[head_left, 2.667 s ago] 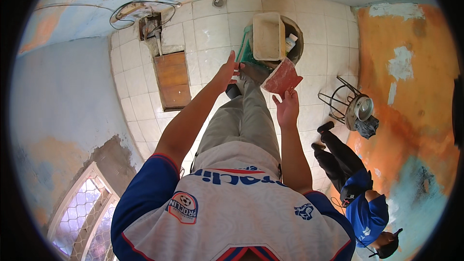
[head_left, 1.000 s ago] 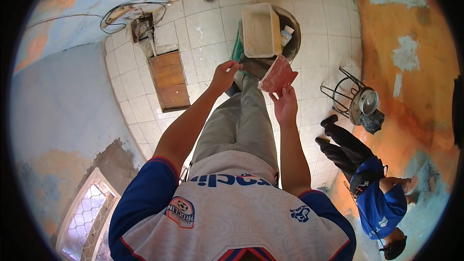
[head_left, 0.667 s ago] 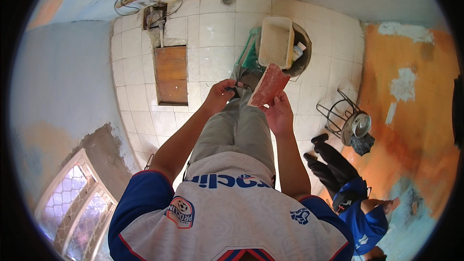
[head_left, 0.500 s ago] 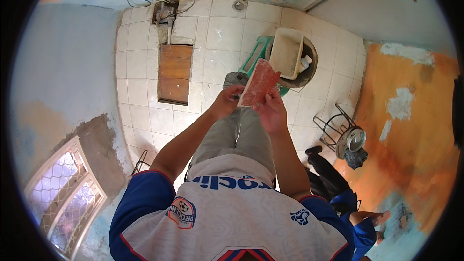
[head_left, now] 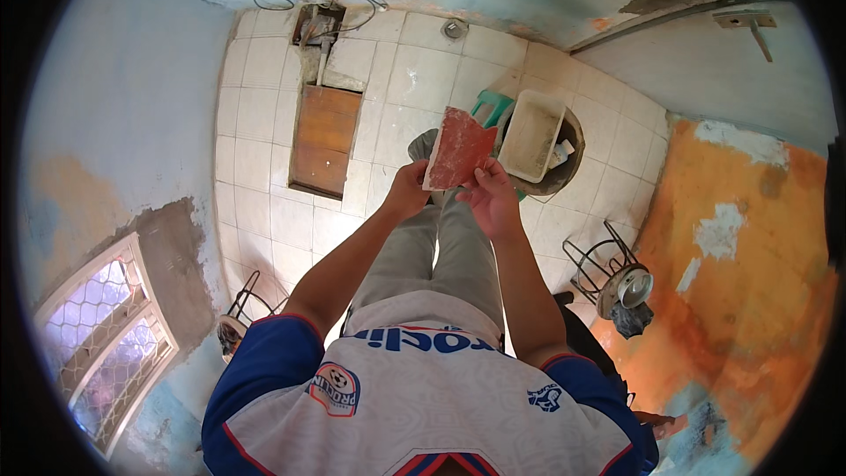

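Arms extended, left hand (head_left: pixel 408 193) and right hand (head_left: pixel 493 203) grasp a jagged-edged, flat red slab (head_left: pixel 460 150), fingers closed on opposite sides.

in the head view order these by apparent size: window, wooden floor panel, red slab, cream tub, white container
1. window
2. wooden floor panel
3. red slab and cream tub: look alike, unranked; slab is nearer the camera
4. white container

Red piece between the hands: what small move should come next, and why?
Perhaps the left hand should firm its hold on the red piece at its left edge. It is at that edge, fingertips mostly hidden, while the right hand grips the lower right corner; two-sided support would likely be steadier.
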Demonstrator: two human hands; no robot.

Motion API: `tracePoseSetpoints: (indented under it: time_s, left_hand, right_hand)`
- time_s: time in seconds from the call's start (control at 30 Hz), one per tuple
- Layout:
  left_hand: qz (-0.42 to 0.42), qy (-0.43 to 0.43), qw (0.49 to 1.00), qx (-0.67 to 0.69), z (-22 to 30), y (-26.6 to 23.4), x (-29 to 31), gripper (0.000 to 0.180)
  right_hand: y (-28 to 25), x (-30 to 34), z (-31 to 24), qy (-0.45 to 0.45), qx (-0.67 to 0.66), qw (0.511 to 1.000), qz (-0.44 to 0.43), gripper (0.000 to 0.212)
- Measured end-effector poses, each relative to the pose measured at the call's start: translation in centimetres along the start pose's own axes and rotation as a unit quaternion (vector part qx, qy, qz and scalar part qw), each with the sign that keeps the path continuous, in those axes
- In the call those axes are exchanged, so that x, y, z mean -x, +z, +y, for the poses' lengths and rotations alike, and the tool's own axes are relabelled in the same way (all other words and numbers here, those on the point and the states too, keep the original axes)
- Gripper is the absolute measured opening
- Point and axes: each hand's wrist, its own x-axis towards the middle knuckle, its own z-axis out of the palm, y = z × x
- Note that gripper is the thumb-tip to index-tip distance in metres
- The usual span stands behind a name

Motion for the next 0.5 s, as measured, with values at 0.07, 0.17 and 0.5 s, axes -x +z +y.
tracePoseSetpoints:
  time_s: [0.07, 0.17, 0.5]
  left_hand:
    - [0.002, -0.019, 0.999, -0.027, -0.1, -0.2, -0.9, 0.015]
    - [0.012, -0.049, 0.996, -0.077, -0.6, -0.9, -2.2, 0.02]
    - [0.071, -0.052, 0.978, -0.19, 0.4, -1.2, -5.6, 0.026]
  right_hand:
    - [-0.2, -0.2, -0.8, 0.004, 0.018, 1.0, 0.014, 0.016]
    - [-0.2, -0.3, -2.8, 0.001, 0.043, 0.998, 0.038, 0.018]
    - [-1.7, 2.1, -9.2, -0.15, 0.294, 0.911, 0.248, 0.015]
